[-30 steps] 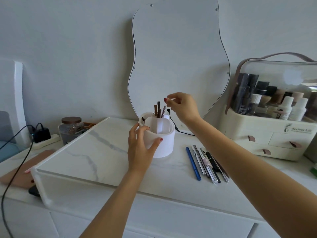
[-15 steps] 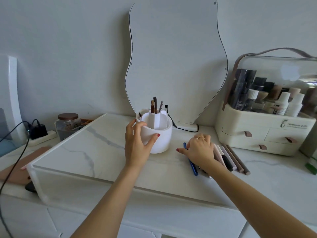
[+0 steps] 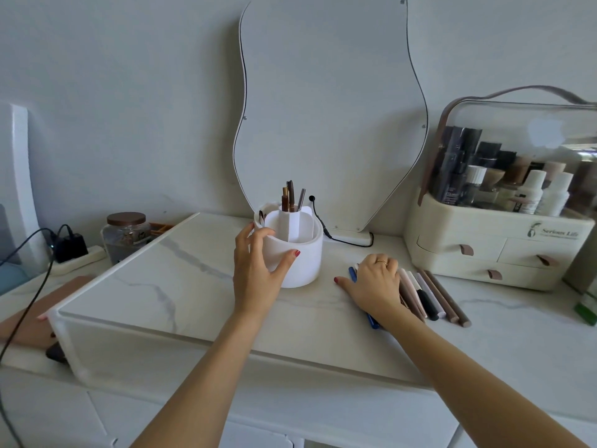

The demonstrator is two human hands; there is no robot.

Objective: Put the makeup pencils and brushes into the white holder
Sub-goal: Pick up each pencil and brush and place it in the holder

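Where the marble-patterned desk [image 3: 181,279] is seen from above, two bare arms are extended over its top.

Left hand: the left hand [image 3: 256,270] is wrapped around the near-left wall of the white holder [image 3: 298,253], thumb on the front, fingers curled around the left side; it is clamped on the holder.

White holder: it is stood upright near the back edge of the desk, roughly at the middle, in front of the wavy mirror [image 3: 329,108]. Several pencils and brushes [image 3: 290,197] are seen standing upright in its rear compartment; the front compartments appear bare.

Right hand: the right hand [image 3: 376,284] is laid palm-down on the desk to the right of the holder, fingers spread and flat over the left part of the loose row. A closed grip on any piece cannot be told.

Loose makeup pencils: a row [image 3: 433,295] is laid side by side on the desk, right of the holder and apart from it. A blue pencil [image 3: 371,320] is partly hidden beneath the right hand; pale, black and brown ones are exposed just beside its outer edge.

Right edge: a cream cosmetics organiser [image 3: 491,247] with drawers is placed there.

Left edge: a glass jar [image 3: 126,236] is placed beyond it.
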